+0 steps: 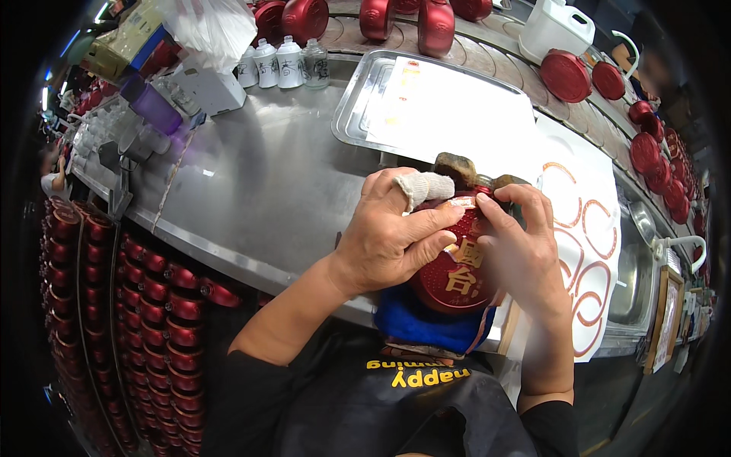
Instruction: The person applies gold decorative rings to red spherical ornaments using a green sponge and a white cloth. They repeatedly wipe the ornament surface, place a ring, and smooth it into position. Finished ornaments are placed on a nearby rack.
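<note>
A round, flat red bottle (457,280) with raised gold lettering lies against a blue cloth (426,324) in front of my body, its neck pointing away. My left hand (381,236) grips its upper left side, thumb and forefinger pressed on the shoulder, and a white knit finger cover (421,187) sits on one finger. On the upper right side rests my right hand (529,247), fingers bent and one fingertip at the base of the neck. Between the fingertips is a small shiny orange-gold strip (462,202). Dark worn pads (454,164) flank the neck.
Beyond the bottle, a metal tray (352,122) carries a white sheet. Ring-shaped orange decals (596,228) lie on white paper at right. Red bottles (435,27) stand on a curved conveyor; several small glass bottles (289,65) are at back left. Racked red bottles (186,331) fill the lower left.
</note>
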{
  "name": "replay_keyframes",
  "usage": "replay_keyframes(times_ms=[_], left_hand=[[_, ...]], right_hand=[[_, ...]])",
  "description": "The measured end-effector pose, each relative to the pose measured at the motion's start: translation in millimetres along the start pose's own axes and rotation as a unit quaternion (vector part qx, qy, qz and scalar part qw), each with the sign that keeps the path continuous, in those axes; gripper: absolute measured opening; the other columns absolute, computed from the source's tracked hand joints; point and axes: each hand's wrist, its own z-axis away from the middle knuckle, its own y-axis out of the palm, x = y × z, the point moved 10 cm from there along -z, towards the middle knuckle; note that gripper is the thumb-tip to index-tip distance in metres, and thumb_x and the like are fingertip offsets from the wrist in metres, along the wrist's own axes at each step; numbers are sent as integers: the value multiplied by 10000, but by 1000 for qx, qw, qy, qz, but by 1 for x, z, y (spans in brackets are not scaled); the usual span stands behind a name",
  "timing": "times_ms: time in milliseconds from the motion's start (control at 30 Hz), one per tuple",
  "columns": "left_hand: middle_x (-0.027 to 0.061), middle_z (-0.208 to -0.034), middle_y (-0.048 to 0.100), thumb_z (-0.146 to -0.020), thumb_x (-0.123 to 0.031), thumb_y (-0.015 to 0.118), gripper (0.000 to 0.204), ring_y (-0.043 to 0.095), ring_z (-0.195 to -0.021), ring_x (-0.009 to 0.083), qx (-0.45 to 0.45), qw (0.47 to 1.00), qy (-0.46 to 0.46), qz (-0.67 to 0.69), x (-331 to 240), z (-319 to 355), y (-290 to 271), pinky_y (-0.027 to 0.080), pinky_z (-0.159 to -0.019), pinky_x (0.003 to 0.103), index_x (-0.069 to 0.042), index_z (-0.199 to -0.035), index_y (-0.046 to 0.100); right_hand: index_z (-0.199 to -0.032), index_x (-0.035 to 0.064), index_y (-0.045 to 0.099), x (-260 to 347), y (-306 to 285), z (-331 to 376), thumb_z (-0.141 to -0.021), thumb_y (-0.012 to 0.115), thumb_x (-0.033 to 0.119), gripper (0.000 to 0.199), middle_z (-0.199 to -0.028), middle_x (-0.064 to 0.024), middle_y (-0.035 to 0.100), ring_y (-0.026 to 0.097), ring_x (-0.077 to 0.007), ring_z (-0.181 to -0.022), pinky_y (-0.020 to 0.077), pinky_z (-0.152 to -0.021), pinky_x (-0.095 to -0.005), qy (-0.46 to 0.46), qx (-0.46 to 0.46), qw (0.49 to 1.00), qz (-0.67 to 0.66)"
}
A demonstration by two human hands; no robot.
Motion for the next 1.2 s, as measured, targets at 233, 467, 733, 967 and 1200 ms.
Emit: replay_keyframes(times_ms=[233,467,733,967,1200], left_hand=[[175,-1032,646,-919,-305,767,318,556,-1006,343,1,977,-197,76,30,5,4,446,-913,434,-26,-1008,645],[166,-954,579,-897,-215,740,232,546,-954,320,34,956,-271,112,30,7,9,460,-864,418,-32,-873,598],[124,-1038,579,-934,-203,717,211,577,-1011,206,60,931,-307,188,31,-4,12,496,-833,323,-24,-857,636],[100,-1034,575,-970,-183,687,246,572,-947,145,70,882,-380,270,37,4,16,480,-800,281,-2,-811,638],[113,-1019,573,-967,-188,690,264,571,-929,158,43,911,-354,206,46,10,15,480,-812,309,2,-790,643]], right_hand=[[-1305,3,647,-4,0,2,-851,764,83,475,-1237,-159,570,542,-386,-1212,485,-1019,-499,22,-10,1000,-3],[-1296,12,656,-5,-1,5,-857,763,98,459,-1245,-160,566,536,-391,-1221,483,-1020,-500,20,-12,1000,-7],[-1277,30,669,-6,-7,11,-847,770,93,445,-1246,-160,564,540,-383,-1213,484,-1016,-493,24,-27,999,-16],[-1267,68,684,-2,-8,9,-832,785,101,448,-1260,-150,558,539,-363,-1223,488,-1002,-484,12,-23,1000,-13],[-1294,87,688,0,-2,2,-838,784,114,467,-1290,-123,538,523,-337,-1250,494,-988,-478,18,4,1000,-2]])
